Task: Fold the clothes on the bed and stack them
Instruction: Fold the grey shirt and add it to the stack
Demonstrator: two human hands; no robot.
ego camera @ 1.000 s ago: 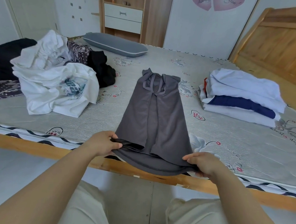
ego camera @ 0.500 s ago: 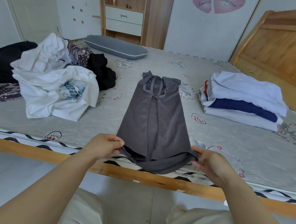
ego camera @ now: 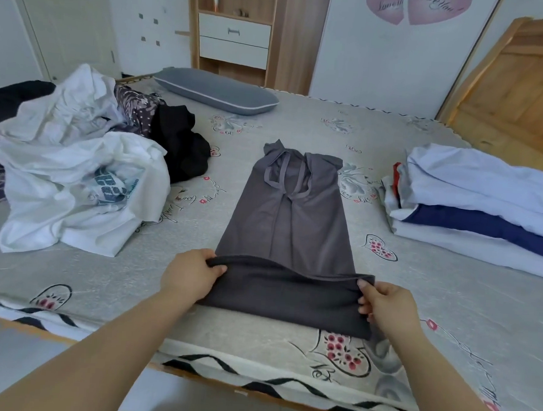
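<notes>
While both hands grip the near hem of the grey top [ego camera: 292, 213], the garment lies lengthwise on the bed [ego camera: 416, 303], running straight away from them with its straps at the far end. The left hand [ego camera: 189, 275] pinches the hem's left corner, thumb on top of the cloth and fingers curled under it. The right hand [ego camera: 385, 304] pinches the right corner the same way, fingertips showing over the edge. Between the hands the hem is lifted and turned over toward the far end, so a darker band of the underside faces up and spans from one hand to the other. The rest of the top lies flat beyond them, narrow, with a lengthwise fold line down its middle.

Beyond and to the left of the left hand sits a loose pile [ego camera: 75, 174] of unfolded white, patterned and black clothes. Beyond and to the right of the right hand stands a stack [ego camera: 479, 211] of folded items, white with a navy layer in the middle, well apart from the top. Far past both hands, at the bed's far side, lies a grey pillow [ego camera: 216, 90].
</notes>
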